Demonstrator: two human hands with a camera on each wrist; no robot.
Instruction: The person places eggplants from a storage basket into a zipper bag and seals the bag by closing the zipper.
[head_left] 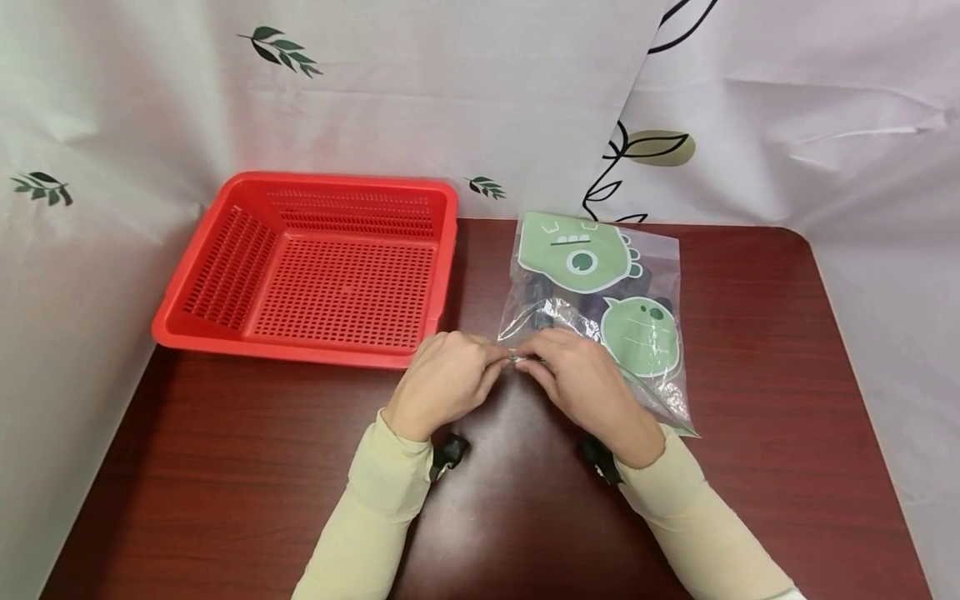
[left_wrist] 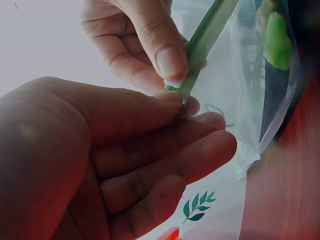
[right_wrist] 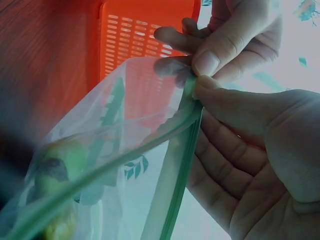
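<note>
A clear zip bag (head_left: 641, 342) with green cartoon prints lies on the table, its near-left corner raised between both hands. My left hand (head_left: 448, 377) pinches the corner end of the bag's green zip strip (left_wrist: 212, 30) between thumb and fingers. Close beside it, my right hand (head_left: 588, 385) pinches the same strip, its thumb against a small white piece (left_wrist: 176, 82), apparently the slider. In the right wrist view the bag's mouth gapes away from the hands. Through the plastic show dark items and a green item (left_wrist: 278, 42); their kind is unclear.
A red plastic basket (head_left: 444, 275) with slotted walls stands at the back left, close to the left hand. White leaf-printed cloth (head_left: 450, 100) hangs around the reddish-brown wooden table (head_left: 780, 400). Black wrist straps (head_left: 450, 454) show below both hands.
</note>
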